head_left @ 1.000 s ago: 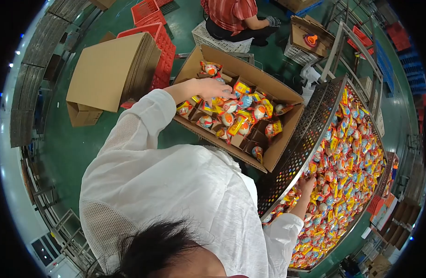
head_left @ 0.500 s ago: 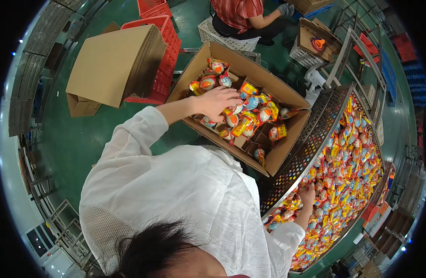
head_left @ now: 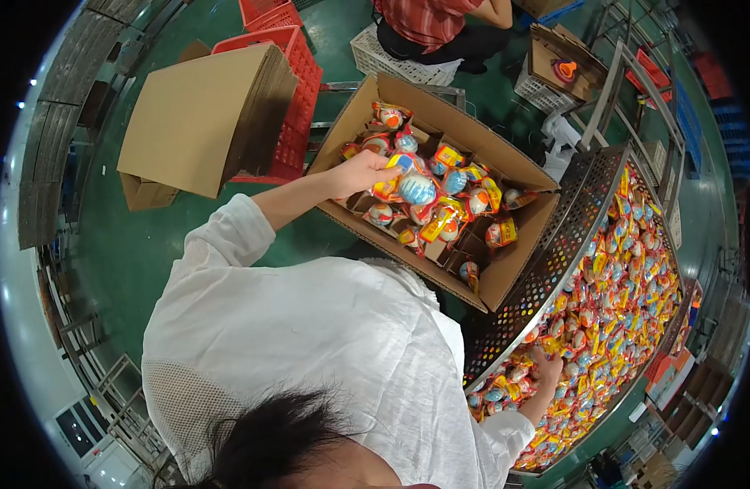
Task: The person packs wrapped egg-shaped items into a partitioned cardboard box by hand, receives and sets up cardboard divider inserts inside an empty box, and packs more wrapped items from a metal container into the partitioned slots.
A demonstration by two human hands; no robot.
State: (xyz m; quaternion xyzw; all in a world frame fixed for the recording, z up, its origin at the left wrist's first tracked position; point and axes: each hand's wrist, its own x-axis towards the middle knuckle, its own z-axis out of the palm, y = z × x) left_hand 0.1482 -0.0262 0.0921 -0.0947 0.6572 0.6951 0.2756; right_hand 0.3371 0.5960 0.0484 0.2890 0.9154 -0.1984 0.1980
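My left hand (head_left: 363, 174) pinches a shiny clear, red and yellow wrapped packet (head_left: 417, 189) with a blue-and-white round piece inside. It is held over the cardboard box (head_left: 518, 273), whose flaps stand up. Several similar packets (head_left: 444, 226) lie inside between cardboard dividers. On the right, my right hand (head_left: 548, 368) reaches into a large heap of the same packets (head_left: 611, 301). Its fingers look curled among them and are partly hidden, so what they hold cannot be made out. The heap fills a perforated metal bin (head_left: 546, 236).
Flat cardboard sheets (head_left: 200, 114) lean on a red crate (head_left: 302, 122) at left. Ahead, a person in a red patterned top (head_left: 424, 23) sits on a white crate (head_left: 375, 57). A metal frame (head_left: 607, 94) stands beyond the bin; another white crate (head_left: 542, 90) holds cardboard.
My left hand has drawn back left and now holds a packet above the box. My right hand has moved slightly down within the heap. The seated person's gloved hand has left view.
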